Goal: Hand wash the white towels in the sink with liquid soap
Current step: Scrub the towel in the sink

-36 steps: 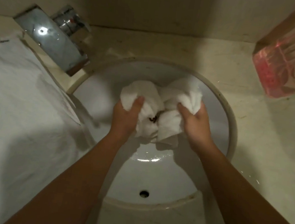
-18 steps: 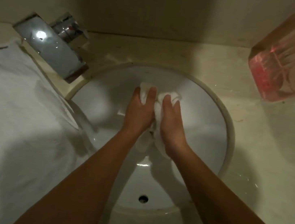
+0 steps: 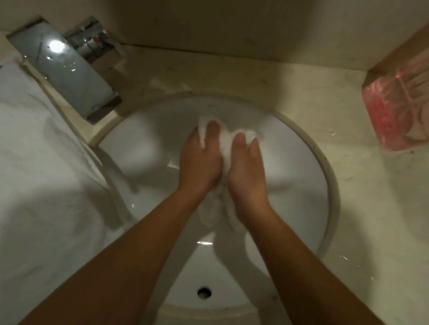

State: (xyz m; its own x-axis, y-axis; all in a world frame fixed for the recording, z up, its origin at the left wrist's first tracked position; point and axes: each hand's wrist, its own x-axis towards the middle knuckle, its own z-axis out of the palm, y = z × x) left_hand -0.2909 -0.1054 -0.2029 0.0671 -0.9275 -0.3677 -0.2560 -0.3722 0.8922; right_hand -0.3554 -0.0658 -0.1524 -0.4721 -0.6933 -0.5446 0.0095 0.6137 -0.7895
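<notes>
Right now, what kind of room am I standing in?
Most likely a bathroom: a round white sink set in a pale countertop, a chrome faucet, and both hands wringing a white towel.

One camera only, worn on the head, looking steeply down into the sink (image 3: 336,196) from above its near rim and close over it. The sink fills the middle of the view. Beyond it the wall closes the top edge. The tap (image 3: 63,69) stands at the sink's far left, a white cloth (image 3: 15,162) lies left of it, and a pink bottle (image 3: 421,97) stands on the counter to its far right, probably bent by the wide lens. Both forearms enter from the bottom edge over the sink.
</notes>
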